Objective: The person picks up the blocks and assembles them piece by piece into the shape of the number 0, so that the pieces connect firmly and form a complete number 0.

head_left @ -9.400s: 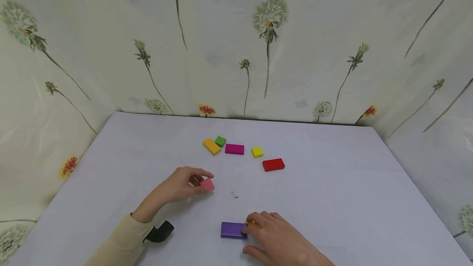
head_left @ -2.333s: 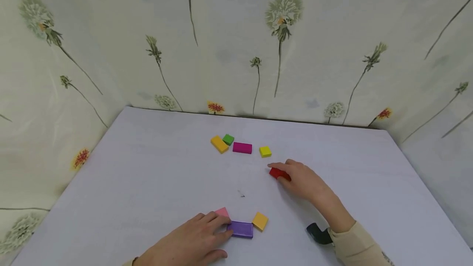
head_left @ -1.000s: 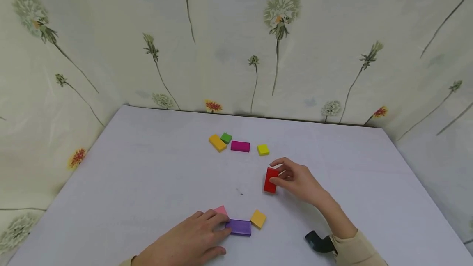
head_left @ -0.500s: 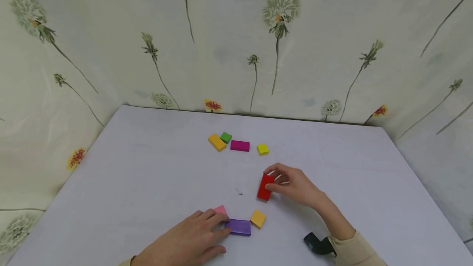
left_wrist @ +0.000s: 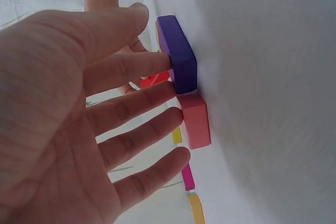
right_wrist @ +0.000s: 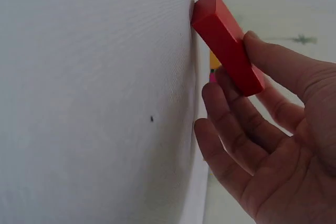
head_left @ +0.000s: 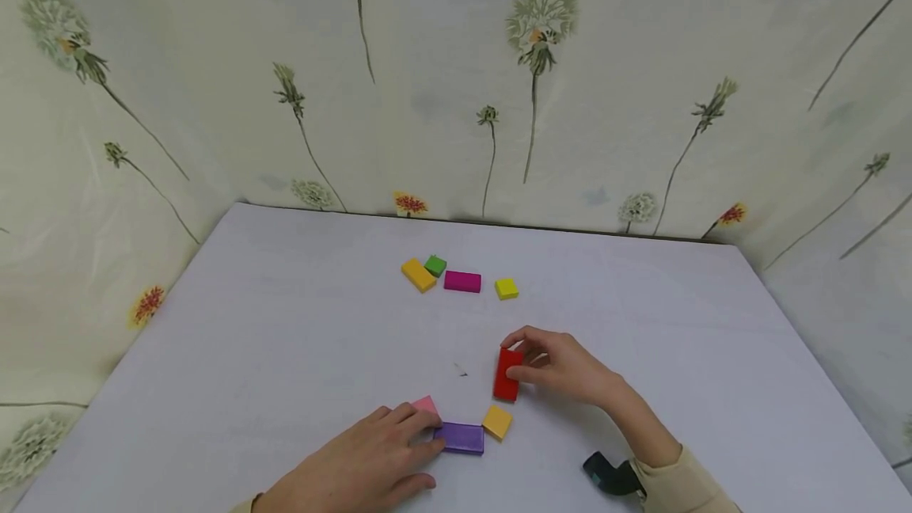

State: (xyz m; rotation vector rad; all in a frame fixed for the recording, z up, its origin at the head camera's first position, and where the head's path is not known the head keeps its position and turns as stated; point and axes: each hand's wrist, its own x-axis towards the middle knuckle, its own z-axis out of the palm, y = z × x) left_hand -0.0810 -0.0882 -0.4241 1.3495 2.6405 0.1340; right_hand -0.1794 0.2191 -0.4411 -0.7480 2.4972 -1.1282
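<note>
My right hand (head_left: 563,366) pinches a red rectangular block (head_left: 507,374) between thumb and fingers. In the right wrist view the red block (right_wrist: 226,40) is tilted, one end close to the white tabletop. My left hand (head_left: 378,454) rests with fingers nearly straight, fingertips against a purple rectangular block (head_left: 461,438) and a pink block (head_left: 426,404). From the left wrist, the purple block (left_wrist: 178,56) and the pink block (left_wrist: 195,121) stand end to end. An orange-yellow square block (head_left: 497,423) lies at the purple block's right corner, just in front of the red one.
Farther back on the white table (head_left: 321,299) lie an orange block (head_left: 418,275), a green block (head_left: 435,265), a magenta block (head_left: 462,282) and a yellow block (head_left: 507,289). A black wrist device (head_left: 611,473) sits at the right sleeve. Floral fabric (head_left: 427,101) hangs behind the table.
My right hand has picked up the red block, turned it lengthwise and brought it nearer to the orange-yellow block. Earlier, my left hand brought the pink block to the purple one; it now stays there.
</note>
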